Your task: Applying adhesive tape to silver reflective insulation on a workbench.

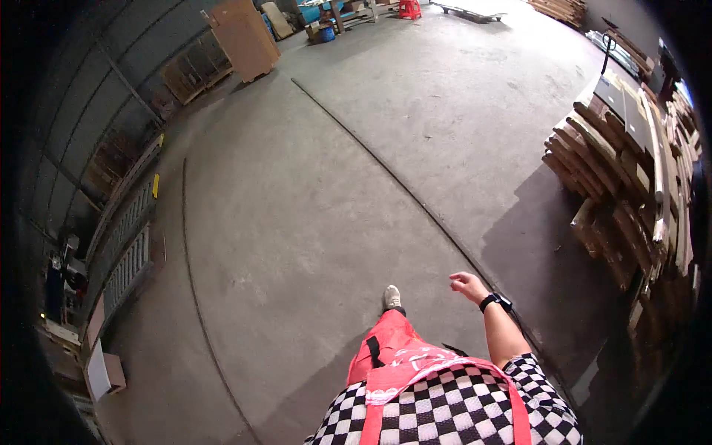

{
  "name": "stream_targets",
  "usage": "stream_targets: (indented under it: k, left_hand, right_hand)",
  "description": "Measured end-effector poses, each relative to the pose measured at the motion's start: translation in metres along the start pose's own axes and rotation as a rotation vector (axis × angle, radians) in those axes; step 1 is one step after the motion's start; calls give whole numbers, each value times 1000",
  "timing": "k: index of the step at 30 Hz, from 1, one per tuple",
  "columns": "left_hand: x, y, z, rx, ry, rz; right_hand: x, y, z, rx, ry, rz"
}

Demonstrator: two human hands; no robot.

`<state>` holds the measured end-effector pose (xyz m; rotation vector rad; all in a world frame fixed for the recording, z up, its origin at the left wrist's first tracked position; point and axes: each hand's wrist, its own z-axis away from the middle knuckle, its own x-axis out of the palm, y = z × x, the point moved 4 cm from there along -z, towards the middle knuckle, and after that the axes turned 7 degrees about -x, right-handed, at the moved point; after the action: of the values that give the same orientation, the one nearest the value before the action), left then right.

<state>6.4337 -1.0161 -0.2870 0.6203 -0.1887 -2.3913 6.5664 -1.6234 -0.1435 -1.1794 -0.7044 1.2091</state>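
Note:
My right hand (pixel 468 286) hangs over the bare concrete floor (pixel 297 222), in front of my body and a little to the right. Its fingers are loosely bent and slightly apart, with nothing in them. A dark wristwatch (pixel 495 301) circles that wrist. I wear a red apron (pixel 404 356) over a black-and-white checked shirt (pixel 445 404). One light shoe (pixel 391 297) shows ahead of the apron's lower edge. My left hand is out of view.
Stacked wooden boards and flattened cardboard (pixel 615 163) rise at the right. Metal racks (pixel 127 271) and a small box (pixel 111 373) line the left wall. A tall brown carton (pixel 243 38), a red stool (pixel 409 9) and a flat trolley (pixel 469 12) stand far off. Dark seams (pixel 386 169) cross the floor.

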Motion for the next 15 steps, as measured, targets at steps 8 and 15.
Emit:
stream_targets:
  k: [8, 15]
  left_hand:
    - [-234, 328, -117, 176, 188, 80]
    - [-336, 631, -212, 338, 228, 184]
  right_hand:
    - [-70, 138, 35, 783, 191, -35]
    - [-80, 131, -21, 877, 761, -477]
